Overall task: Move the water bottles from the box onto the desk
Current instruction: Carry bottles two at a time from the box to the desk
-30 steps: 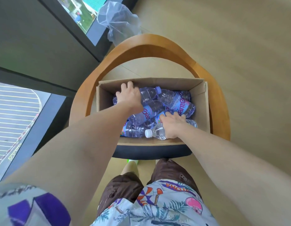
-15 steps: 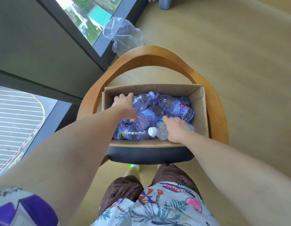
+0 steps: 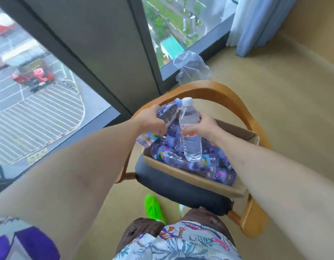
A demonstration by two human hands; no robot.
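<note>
My left hand [image 3: 152, 121] grips a purple-tinted water bottle [image 3: 167, 113], held tilted above the left end of the cardboard box [image 3: 181, 170]. My right hand [image 3: 201, 129] holds a clear water bottle [image 3: 190, 139] with a white cap upright over the box. Several purple-labelled bottles [image 3: 209, 164] lie piled inside the box. The box rests on the dark seat of a wooden chair [image 3: 214, 89]. No desk is in view.
A tall window with dark frames [image 3: 98, 59] runs along the left and back. A crumpled clear plastic bag [image 3: 190, 66] lies on the floor behind the chair. A blue curtain [image 3: 256, 25] hangs at the back right. Beige floor [image 3: 284, 91] spreads to the right.
Both hands were down in the box gripping bottles; now each has lifted one out above it. The view has swung left and up, showing more window.
</note>
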